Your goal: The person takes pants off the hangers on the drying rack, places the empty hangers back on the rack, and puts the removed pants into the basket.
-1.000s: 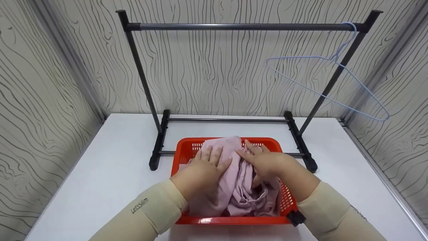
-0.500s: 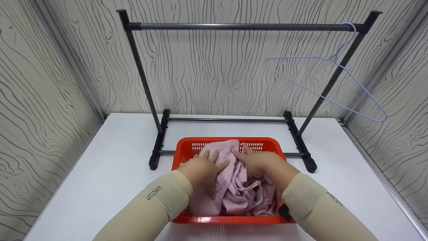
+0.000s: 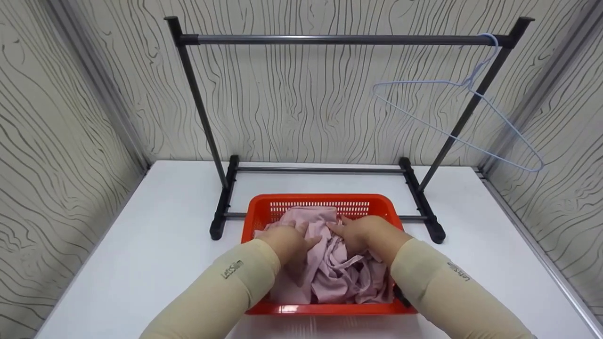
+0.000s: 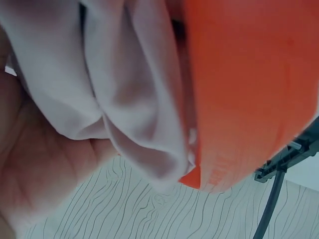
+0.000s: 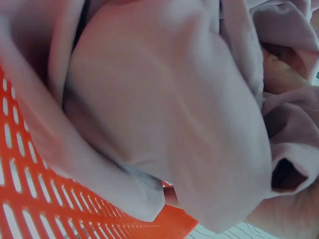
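A crumpled heap of pink cloth (image 3: 332,282), with a narrow strip of fabric across it, lies in a red plastic basket (image 3: 330,309). My left hand (image 3: 289,245) rests on the heap's left side, thumb and fingers extended and partly sunk in the folds. On the right side, my right hand (image 3: 362,235) reaches into the cloth; several of its fingers are hidden. The left wrist view has draped cloth (image 4: 124,74) beside the palm and the basket wall (image 4: 249,89). In the right wrist view, folds (image 5: 174,109) cover most of the fingers.
Behind the basket stands a dark metal clothes rack (image 3: 306,40). A light blue wire hanger (image 3: 424,122) hangs at the right end of its bar. The rack's black feet (image 3: 221,202) stand on the white table (image 3: 165,245). Wood-grain patterned walls (image 3: 292,103) enclose the table.
Both hands have moved down and closer together in the basket. The cloth's upper edge has dropped from the basket's far rim, baring more of the slotted back wall.
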`<state>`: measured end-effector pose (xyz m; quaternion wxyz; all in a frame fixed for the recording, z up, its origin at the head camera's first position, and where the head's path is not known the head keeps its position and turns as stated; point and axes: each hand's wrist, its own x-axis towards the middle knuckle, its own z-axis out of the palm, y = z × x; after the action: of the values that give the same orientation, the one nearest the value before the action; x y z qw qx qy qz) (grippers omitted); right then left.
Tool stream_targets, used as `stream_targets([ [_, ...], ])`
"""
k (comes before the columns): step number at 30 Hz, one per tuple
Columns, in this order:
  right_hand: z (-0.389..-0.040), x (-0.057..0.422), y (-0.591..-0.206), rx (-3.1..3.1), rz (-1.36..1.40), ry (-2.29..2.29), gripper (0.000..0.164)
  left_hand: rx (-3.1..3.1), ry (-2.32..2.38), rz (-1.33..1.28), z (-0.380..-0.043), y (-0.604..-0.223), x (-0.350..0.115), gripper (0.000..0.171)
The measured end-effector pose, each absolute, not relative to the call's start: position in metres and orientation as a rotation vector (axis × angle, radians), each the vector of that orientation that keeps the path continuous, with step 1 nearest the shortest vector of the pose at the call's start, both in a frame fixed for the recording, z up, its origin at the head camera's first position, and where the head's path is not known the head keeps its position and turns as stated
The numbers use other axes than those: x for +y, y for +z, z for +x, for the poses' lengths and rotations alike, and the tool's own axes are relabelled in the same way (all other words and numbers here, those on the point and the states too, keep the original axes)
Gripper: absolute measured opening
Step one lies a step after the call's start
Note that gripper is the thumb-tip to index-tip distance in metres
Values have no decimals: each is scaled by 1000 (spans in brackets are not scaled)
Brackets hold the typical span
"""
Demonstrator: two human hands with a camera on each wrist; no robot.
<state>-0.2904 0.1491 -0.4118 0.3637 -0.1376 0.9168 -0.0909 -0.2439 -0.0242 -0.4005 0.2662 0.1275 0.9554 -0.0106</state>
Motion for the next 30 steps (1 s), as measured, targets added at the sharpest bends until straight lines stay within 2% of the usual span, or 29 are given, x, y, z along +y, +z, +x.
stream_targets([
  [8, -294, 143, -421, 2347, -344, -23, 67, 2503, 44, 283, -252, -406, -24, 94],
  [12, -295, 140, -424, 2314, -458, 230, 61, 2486, 138, 185, -255, -409, -22, 94],
  [16, -295, 137, -427, 2294, -491, 330, 55, 2496, 177, 135, -257, -414, -20, 104],
  [23, -301, 138, -433, 2235, -497, 358, 55, 2508, 121, 211, -257, -420, -25, 101],
  [28, -300, 139, -427, 2202, -539, 349, 55, 2532, 0, 290, -258, -422, -27, 105],
  [30, -299, 142, -425, 2224, -451, 240, 52, 2505, -15, 321, -260, -421, -27, 103],
])
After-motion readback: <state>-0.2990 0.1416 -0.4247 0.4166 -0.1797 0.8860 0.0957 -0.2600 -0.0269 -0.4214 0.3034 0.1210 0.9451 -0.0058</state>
